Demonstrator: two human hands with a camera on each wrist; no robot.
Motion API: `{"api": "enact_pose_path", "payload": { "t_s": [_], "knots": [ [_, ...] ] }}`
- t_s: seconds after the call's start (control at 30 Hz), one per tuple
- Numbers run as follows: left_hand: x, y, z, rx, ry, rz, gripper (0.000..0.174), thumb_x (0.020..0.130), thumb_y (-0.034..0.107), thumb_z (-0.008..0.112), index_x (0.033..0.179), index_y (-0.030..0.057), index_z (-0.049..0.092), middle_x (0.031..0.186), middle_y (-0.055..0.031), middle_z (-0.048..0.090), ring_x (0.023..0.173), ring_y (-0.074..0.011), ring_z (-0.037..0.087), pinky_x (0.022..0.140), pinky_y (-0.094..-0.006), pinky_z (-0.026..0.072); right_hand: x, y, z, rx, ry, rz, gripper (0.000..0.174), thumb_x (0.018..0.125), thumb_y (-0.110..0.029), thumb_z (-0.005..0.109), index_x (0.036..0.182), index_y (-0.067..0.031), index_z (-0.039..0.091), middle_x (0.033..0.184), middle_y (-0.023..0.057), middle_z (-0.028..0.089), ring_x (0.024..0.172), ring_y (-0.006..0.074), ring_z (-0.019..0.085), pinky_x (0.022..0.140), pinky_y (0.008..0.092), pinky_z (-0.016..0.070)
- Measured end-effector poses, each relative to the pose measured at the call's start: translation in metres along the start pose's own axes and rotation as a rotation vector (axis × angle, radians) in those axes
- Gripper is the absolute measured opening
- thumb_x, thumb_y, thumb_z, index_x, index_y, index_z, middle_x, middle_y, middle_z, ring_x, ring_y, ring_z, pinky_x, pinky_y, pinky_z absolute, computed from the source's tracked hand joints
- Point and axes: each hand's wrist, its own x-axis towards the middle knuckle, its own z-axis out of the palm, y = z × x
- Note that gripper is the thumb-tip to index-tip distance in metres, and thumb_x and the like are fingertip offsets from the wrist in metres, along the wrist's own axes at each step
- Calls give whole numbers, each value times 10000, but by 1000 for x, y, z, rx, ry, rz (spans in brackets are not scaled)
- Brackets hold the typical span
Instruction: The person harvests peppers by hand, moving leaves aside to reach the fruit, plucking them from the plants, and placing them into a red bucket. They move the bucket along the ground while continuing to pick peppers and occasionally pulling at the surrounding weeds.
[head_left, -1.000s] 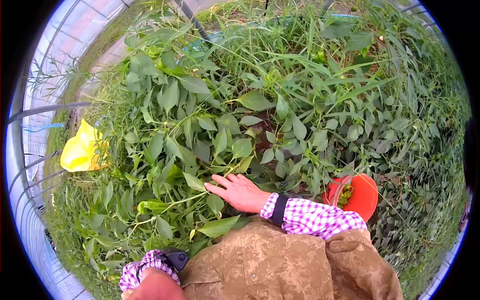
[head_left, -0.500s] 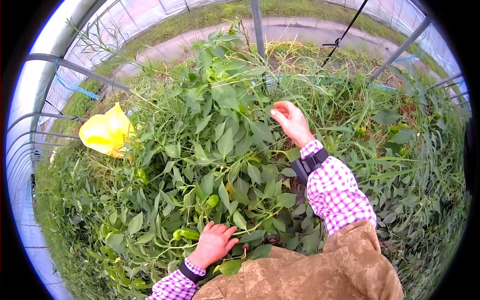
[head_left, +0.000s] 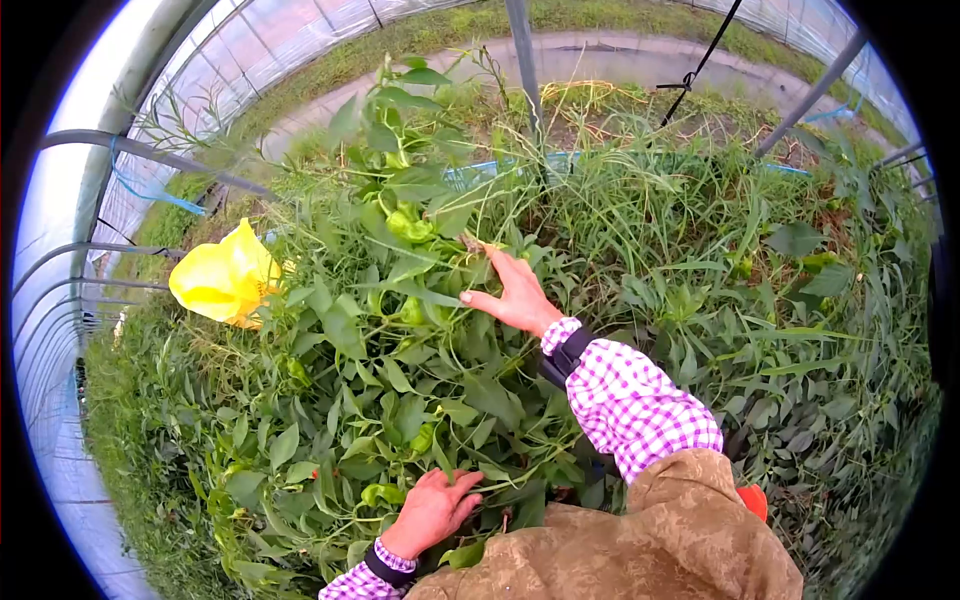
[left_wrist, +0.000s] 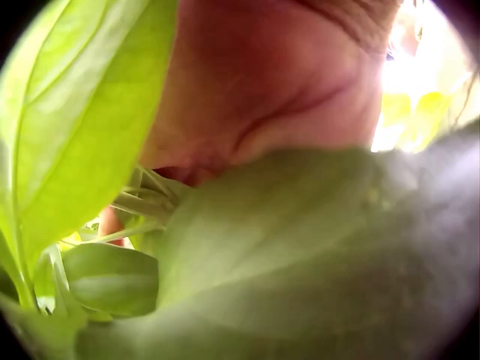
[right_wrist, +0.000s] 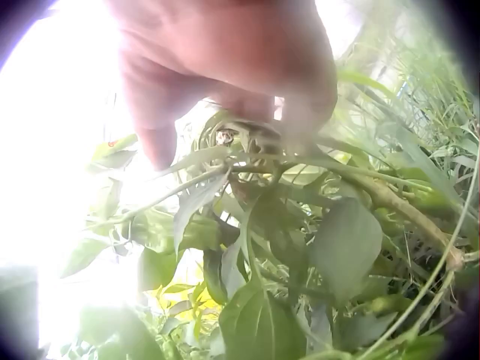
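A leafy pepper plant (head_left: 335, 330) fills the space before me. My right hand (head_left: 515, 293) reaches into its upper branches, fingers extended against a stem and thumb held apart. Pale green peppers (head_left: 408, 226) hang just left of those fingertips. In the right wrist view, the hand (right_wrist: 225, 52) is over a forked branch (right_wrist: 382, 195), its fingertips partly behind stems. My left hand (head_left: 432, 510) rests low in the foliage, fingers spread, beside a curved green pepper (head_left: 380, 494). Large leaves (left_wrist: 285, 247) cover much of the left wrist view; the palm (left_wrist: 270, 82) arches above thin stems.
A yellow bag (head_left: 228, 277) hangs at the left. Metal posts (head_left: 524, 70) and a plastic-sheeted frame stand beyond the plants. Tall grass (head_left: 660, 220) grows at the back right. A bit of a red bucket (head_left: 753, 502) shows behind my coat.
My right hand has moved from low in the leaves, up and then left into the upper branches. The left hand has come forward onto the lower foliage. The view has tilted upward.
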Motion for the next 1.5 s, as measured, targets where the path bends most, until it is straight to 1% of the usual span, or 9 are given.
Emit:
{"api": "enact_pose_path", "payload": {
  "t_s": [0.33, 0.43, 0.7, 0.8, 0.93, 1.13, 1.23, 1.37, 1.5],
  "knots": [
    [60, 32, -89, 237, 601, 292, 245, 778, 18, 643, 1022, 31, 629, 1043, -122, 641, 963, -303, 622, 836, -410, 491, -113, -58, 48, -79, 111, -270, 813, 651, -256, 779, 1347, -62, 406, 1221, 123, 491, 1120, 307, 436, 940, 431, 316],
    [75, 24, -93, 703, 438, -10, 392, 825, 148, 621, 1199, 56, 546, 1196, -103, 570, 1172, -284, 501, 998, -452, 353, -119, -60, 49, -94, 68, -305, 764, 636, -224, 776, 1302, -48, 446, 1211, 116, 508, 1124, 302, 461, 954, 439, 324],
    [61, -5, -66, 537, 348, -192, 439, 768, 181, 679, 1177, 67, 567, 1030, -84, 572, 1005, -255, 529, 860, -389, 384, -101, -36, 20, 108, -245, -394, 640, 705, -188, 696, 1293, -70, 473, 1294, 111, 491, 1241, 308, 414, 1008, 458, 325],
    [57, -8, -60, 521, 381, -181, 444, 758, 174, 683, 1172, 61, 568, 1028, -93, 563, 1012, -268, 524, 876, -406, 378, -58, 0, -44, 352, -273, -15, 378, 803, -259, 650, 1125, -61, 636, 1149, 140, 628, 1063, 298, 585, 922, 387, 445],
    [52, -5, -53, 485, 415, -205, 454, 743, 170, 691, 1164, 55, 570, 1037, -106, 557, 1028, -284, 517, 927, -423, 366, -1, 95, -75, -283, 107, 354, 224, 830, -248, 609, 910, -61, 701, 854, 148, 687, 824, 327, 652, 747, 416, 496],
    [46, -1, -45, 454, 416, -243, 465, 745, 186, 696, 1174, 61, 564, 1061, -110, 539, 1046, -288, 502, 953, -458, 350, 49, 190, -27, -109, -1, 126, 399, 817, -124, 577, 1212, -63, 573, 1079, 176, 647, 978, 319, 626, 870, 388, 476],
    [43, 0, -44, 438, 397, -246, 467, 757, 196, 692, 1185, 70, 554, 1059, -109, 536, 1064, -283, 499, 979, -483, 331, 58, 195, -11, -102, -296, 370, 651, 803, -24, 563, 1419, -52, 355, 1148, 159, 605, 698, 169, 517, 690, 334, 466],
    [39, -2, -40, 429, 393, -257, 466, 760, 206, 695, 1187, 74, 561, 1065, -114, 531, 1076, -282, 496, 983, -497, 328, 56, 206, 2, -130, -177, 144, 774, 737, -134, 588, 1448, -293, 325, 1382, 235, 388, 1281, 373, 399, 1068, 406, 336],
    [37, -5, -35, 430, 405, -232, 490, 748, 212, 704, 1194, 66, 563, 1071, -116, 526, 1066, -285, 498, 976, -517, 337, 62, 195, 1, -439, -191, 135, 651, 769, -186, 602, 1388, -228, 404, 1322, 193, 446, 1206, 389, 450, 988, 435, 399]
  ]
}}
